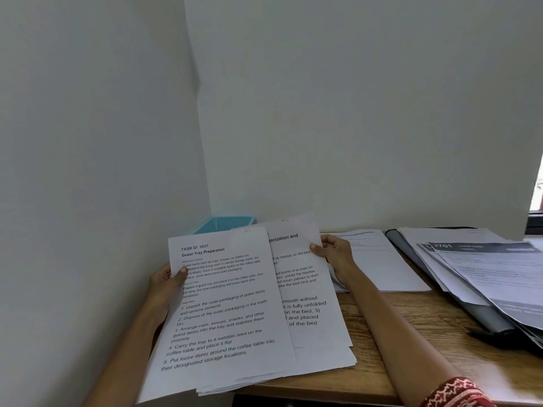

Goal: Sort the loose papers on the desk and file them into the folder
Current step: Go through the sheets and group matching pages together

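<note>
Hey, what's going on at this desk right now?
A person is going through a stack of printed papers, held up over the wooden desk. The left hand grips the top sheet, headed Guest Tray Preparation, by its left edge; the right hand pinches a sheet behind it. An open dark folder on the right already has papers lying on it. One loose sheet lies on the desk, and a blue basket stands in the corner.

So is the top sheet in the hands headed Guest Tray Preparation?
Yes, the front sheet, pinched by the left hand, reads "Guest Tray Preparation" under "TASK ID: 2637".
</note>
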Demonstrator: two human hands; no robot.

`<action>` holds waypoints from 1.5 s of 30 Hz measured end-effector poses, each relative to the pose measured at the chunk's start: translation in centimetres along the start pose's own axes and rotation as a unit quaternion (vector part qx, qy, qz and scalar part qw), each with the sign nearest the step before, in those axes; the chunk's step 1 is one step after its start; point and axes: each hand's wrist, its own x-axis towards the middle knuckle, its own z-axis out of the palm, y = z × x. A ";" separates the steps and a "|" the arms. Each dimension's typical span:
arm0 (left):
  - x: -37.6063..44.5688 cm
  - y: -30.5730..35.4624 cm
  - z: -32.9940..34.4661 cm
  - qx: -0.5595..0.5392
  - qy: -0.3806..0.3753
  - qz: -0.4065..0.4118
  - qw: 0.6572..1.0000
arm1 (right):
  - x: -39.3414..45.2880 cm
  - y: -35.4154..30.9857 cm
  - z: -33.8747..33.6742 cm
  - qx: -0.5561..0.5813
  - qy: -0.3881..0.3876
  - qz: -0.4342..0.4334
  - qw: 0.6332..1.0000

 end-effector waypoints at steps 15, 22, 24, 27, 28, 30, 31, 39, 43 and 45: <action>-0.7 0.3 0.3 -0.001 0.006 0.008 1.000 | 0.3 0.1 0.2 -0.002 0.005 -0.005 1.000; -1.0 0.6 0.4 0.001 0.005 0.001 1.000 | 0.2 0.0 0.2 -0.006 0.000 -0.009 1.000; -1.2 0.7 0.4 0.004 0.006 0.000 1.000 | 0.1 0.0 0.2 -0.005 0.000 -0.008 1.000; -1.3 0.8 0.4 0.007 0.010 0.001 1.000 | 0.1 0.0 0.2 0.002 -0.004 -0.008 1.000; -1.4 0.9 0.5 0.010 0.012 0.002 1.000 | 0.1 0.0 0.2 0.001 -0.004 -0.008 1.000; -1.5 1.0 0.5 0.012 0.012 0.003 1.000 | 0.2 0.0 0.2 0.005 -0.003 -0.008 1.000; -1.6 1.0 0.5 0.012 0.013 0.001 1.000 | 0.2 0.0 0.3 0.008 -0.004 -0.008 1.000; -1.9 1.2 0.6 0.014 0.016 -0.007 1.000 | 0.8 -0.5 0.2 -0.109 0.105 -0.104 0.983; -2.1 1.2 0.6 0.009 0.013 -0.019 1.000 | 0.9 -2.4 -1.0 -0.142 0.270 -0.200 0.931; -2.0 1.2 0.6 0.016 0.017 -0.029 0.999 | 0.6 -2.7 -1.6 -0.120 0.328 -0.182 0.919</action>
